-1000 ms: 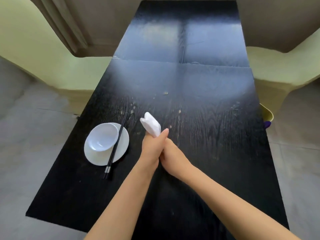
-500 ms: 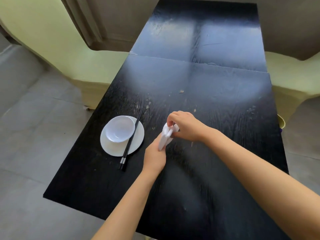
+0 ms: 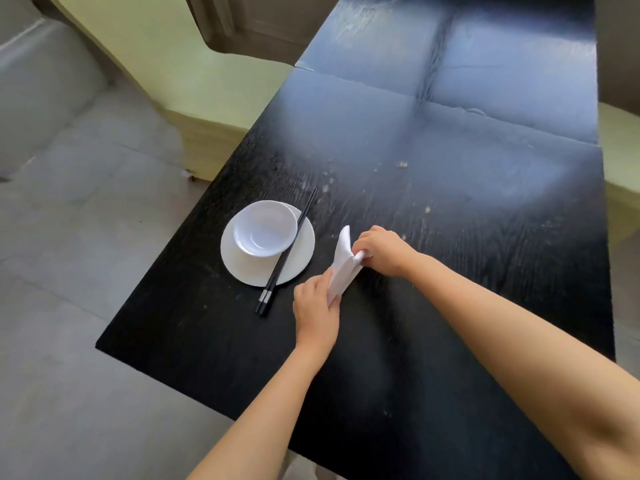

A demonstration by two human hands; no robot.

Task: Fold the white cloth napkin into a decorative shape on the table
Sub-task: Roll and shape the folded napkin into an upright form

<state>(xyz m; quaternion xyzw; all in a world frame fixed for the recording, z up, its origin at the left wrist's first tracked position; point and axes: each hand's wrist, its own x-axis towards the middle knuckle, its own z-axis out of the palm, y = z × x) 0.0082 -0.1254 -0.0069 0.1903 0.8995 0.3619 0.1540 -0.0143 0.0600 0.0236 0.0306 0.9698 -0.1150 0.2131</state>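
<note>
The white cloth napkin (image 3: 343, 263) is folded into a narrow upright shape, held just above the black table (image 3: 450, 202) near its left middle. My left hand (image 3: 317, 311) grips the napkin's lower end from below. My right hand (image 3: 382, 251) pinches its upper right edge, with the fingers curled over the fold. The napkin's pointed top sticks up to the left of my right hand. Its lower part is hidden inside my left hand.
A white plate (image 3: 298, 261) with a white bowl (image 3: 265, 228) on it lies left of the napkin. Black chopsticks (image 3: 285, 254) rest across the plate's right side. Pale green seats (image 3: 194, 84) flank the table on both sides. Crumbs dot the tabletop.
My right hand has come up from beside the left wrist to the napkin's upper edge and now pinches it. The napkin stands more upright. The view has shifted to the left.
</note>
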